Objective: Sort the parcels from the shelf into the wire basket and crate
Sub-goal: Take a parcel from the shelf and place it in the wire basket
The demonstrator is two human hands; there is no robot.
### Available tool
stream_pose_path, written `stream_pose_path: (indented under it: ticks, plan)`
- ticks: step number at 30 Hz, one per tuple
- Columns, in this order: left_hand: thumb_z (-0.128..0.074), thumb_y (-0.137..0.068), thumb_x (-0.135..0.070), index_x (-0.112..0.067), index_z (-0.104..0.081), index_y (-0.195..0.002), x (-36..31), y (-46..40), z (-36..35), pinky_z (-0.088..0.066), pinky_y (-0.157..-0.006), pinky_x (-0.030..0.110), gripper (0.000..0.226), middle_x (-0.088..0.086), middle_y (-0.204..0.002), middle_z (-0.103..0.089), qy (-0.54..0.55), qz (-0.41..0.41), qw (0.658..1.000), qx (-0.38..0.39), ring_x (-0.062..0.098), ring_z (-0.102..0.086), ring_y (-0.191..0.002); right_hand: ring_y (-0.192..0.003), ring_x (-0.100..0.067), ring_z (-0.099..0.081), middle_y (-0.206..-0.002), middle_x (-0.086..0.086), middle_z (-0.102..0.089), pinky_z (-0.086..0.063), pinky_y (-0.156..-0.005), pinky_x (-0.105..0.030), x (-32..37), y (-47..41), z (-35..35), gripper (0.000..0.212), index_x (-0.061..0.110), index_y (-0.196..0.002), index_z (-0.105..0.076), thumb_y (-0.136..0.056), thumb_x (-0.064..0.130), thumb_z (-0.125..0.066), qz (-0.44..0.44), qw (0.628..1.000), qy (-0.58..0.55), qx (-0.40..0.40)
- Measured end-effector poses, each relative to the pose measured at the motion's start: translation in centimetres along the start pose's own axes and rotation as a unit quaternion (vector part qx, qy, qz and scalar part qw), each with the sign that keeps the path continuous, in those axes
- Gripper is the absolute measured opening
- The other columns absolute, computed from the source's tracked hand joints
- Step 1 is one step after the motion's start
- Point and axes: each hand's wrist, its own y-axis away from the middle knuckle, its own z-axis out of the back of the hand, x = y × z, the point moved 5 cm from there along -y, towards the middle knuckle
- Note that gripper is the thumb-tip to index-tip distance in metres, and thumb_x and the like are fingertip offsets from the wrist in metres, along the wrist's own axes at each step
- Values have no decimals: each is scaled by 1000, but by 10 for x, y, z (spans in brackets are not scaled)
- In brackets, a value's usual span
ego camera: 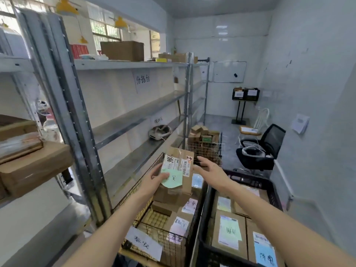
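Cardboard parcel with green note [176, 171] held over black wire basket [148, 191] | left hand [154, 177] fingers clamped on it, right hand [209, 169] fingers spread, empty | basket and dark plastic crate [267, 185] already well stocked | grey metal shelf [138, 114] nearly bare: sorting seems late-stage.

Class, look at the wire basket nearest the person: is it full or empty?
Nearly full. The wire basket holds stacked cardboard parcels up to its rim, and the left hand holds another parcel above them.
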Motion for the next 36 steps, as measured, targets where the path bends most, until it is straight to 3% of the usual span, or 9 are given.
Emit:
stream_pose_path:
  ticks: [3, 5, 8, 14, 17, 21, 25, 34, 36]
  plan:
    - [-70, -94, -24, -34, -50, -144, 55, -62, 7, -58, -62, 25, 55, 6, -113, -72, -29, 42, 998, 21, 18, -75, -88, -145, -18, -36, -162, 4, -34, -33, -117, -40, -46, -49, -29, 69, 30, -158, -30, -98, 60, -48, -49, 996, 72, 1]
    - [-71, -93, -25, -34, -47, -147, 93, -95, 6, -62, -78, 36, 59, 7, -118, -69, -45, 72, 995, 51, 23, -73, -97, -150, -17, -26, -165, 3, -26, -28, -120, -39, -77, -73, -48, 66, 27, -159, -27, -102, 55, -45, -80, 989, 122, 2]
    - [-72, -91, -36, -37, -43, -147, 142, -132, -3, -51, -104, 47, 64, 2, -128, -62, -69, 103, 987, 107, 22, -63, -114, -155, -17, -14, -168, 2, -16, -21, -122, -38, -128, -98, -77, 68, 25, -161, -22, -103, 55, -42, -130, 977, 168, -6]
    - [-66, -97, -23, -33, -42, -148, 214, -175, -30, -52, -73, 17, 58, 0, -128, -62, -55, 156, 973, 160, 9, -65, -104, -155, -20, -11, -169, 5, 0, -18, -125, -38, -190, -122, -123, 70, 24, -162, -14, -104, 57, -34, -146, 952, 267, -13]
    - [-65, -98, -21, -28, -44, -147, 237, -187, -44, -52, -64, 12, 54, -6, -120, -62, -42, 163, 972, 165, 5, -63, -102, -156, -18, -8, -169, 4, 0, -15, -126, -39, -205, -132, -133, 69, 22, -162, -12, -105, 55, -32, -128, 941, 311, -34]
    - [-65, -98, -26, -33, -42, -147, 263, -192, -62, -53, -68, 10, 55, -4, -135, -59, -34, 168, 967, 187, 2, -61, -109, -156, -13, 6, -169, 5, 9, -2, -126, -34, -227, -133, -140, 68, 23, -163, -5, -106, 54, -26, -127, 927, 349, -43]
    - [-64, -99, -26, -32, -39, -152, 281, -195, -75, -50, -70, 6, 60, -14, -126, -62, -14, 178, 964, 197, -5, -60, -106, -153, -8, 16, -167, 9, 19, 8, -122, -27, -232, -130, -142, 69, 22, -162, 1, -107, 54, -24, -121, 928, 348, -57]
    - [-57, -102, -36, -52, -30, -150, 300, -211, -86, -53, -100, 32, 58, -14, -134, -65, 15, 204, 946, 253, 6, -65, -117, -153, -7, 16, -167, 10, 19, 8, -123, -27, -233, -129, -146, 68, 26, -162, 2, -107, 53, -26, -107, 931, 344, -65]
    - [-59, -101, -37, -50, -29, -152, 302, -215, -84, -53, -98, 28, 61, -13, -137, -63, 6, 203, 945, 259, 6, -64, -118, -154, -8, 12, -168, 9, 16, 8, -123, -27, -233, -129, -146, 67, 25, -163, -2, -106, 52, -27, -103, 930, 346, -70]
